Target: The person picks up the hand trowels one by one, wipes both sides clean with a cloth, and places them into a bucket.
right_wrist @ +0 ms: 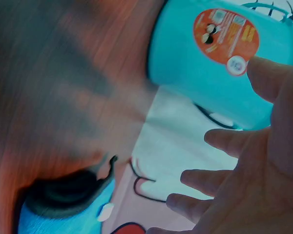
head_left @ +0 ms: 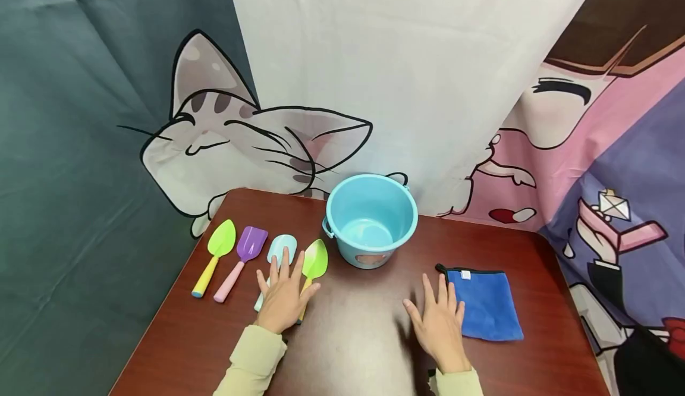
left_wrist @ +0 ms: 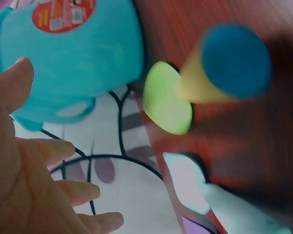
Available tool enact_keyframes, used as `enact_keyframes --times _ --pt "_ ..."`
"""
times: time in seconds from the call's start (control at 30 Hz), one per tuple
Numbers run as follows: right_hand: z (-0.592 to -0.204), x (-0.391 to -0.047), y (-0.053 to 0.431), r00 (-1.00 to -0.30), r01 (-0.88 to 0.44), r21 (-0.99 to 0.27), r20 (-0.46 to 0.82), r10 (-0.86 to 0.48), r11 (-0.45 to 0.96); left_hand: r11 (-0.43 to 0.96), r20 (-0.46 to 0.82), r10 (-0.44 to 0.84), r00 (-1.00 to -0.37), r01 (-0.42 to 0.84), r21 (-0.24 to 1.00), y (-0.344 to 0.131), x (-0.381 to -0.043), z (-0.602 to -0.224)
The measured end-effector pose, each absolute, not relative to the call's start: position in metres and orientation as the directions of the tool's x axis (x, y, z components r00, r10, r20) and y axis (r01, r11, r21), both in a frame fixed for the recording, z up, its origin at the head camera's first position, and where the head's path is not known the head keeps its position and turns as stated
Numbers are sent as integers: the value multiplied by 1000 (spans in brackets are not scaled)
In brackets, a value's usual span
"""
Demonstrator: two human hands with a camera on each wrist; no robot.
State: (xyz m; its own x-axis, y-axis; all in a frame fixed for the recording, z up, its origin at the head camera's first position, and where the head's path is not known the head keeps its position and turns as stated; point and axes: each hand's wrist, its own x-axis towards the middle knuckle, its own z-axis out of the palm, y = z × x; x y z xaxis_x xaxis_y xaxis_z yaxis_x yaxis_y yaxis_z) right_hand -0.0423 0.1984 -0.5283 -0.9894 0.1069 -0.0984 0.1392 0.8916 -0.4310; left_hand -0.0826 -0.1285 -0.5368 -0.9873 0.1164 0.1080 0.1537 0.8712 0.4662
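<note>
My left hand is spread with straight fingers above the light blue toy shovel and the green toy trowel with a yellow handle, partly covering both. In the left wrist view a gap shows between its fingers and the trowel's blue-tipped handle. My right hand, fingers also spread, hovers at the left edge of a blue cloth pouch with a black trim. Neither hand holds anything. A light blue bucket stands upright beyond and between the hands, its handle hanging at the left side.
Farther left on the brown table lie a purple toy shovel with a pink handle and another green trowel. A cartoon-printed curtain hangs right behind the table's back edge and along the left side.
</note>
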Motion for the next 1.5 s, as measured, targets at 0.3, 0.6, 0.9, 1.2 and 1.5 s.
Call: enact_keyframes --times 0.3,0.6,0.9,1.2,1.5 --pt "-538 -44 251 -974 222 -427 -131 183 877 871 47 42 -998 60 488 -172 -102 -543" --pt "-547 -48 303 -945 328 -405 -144 295 853 886 -9 -97 -995 -90 456 -237 -124 -536" --pt "-560 -49 330 -929 364 -400 -95 357 841 860 -135 -240 -961 -275 429 -287 -143 -539" --pt "-556 -53 352 -910 408 -407 -110 400 817 830 -192 -297 -935 -353 431 -327 -155 -549" --pt "-562 -62 381 -895 445 -462 -193 402 768 815 -273 -280 -920 -378 439 -348 -161 -553"
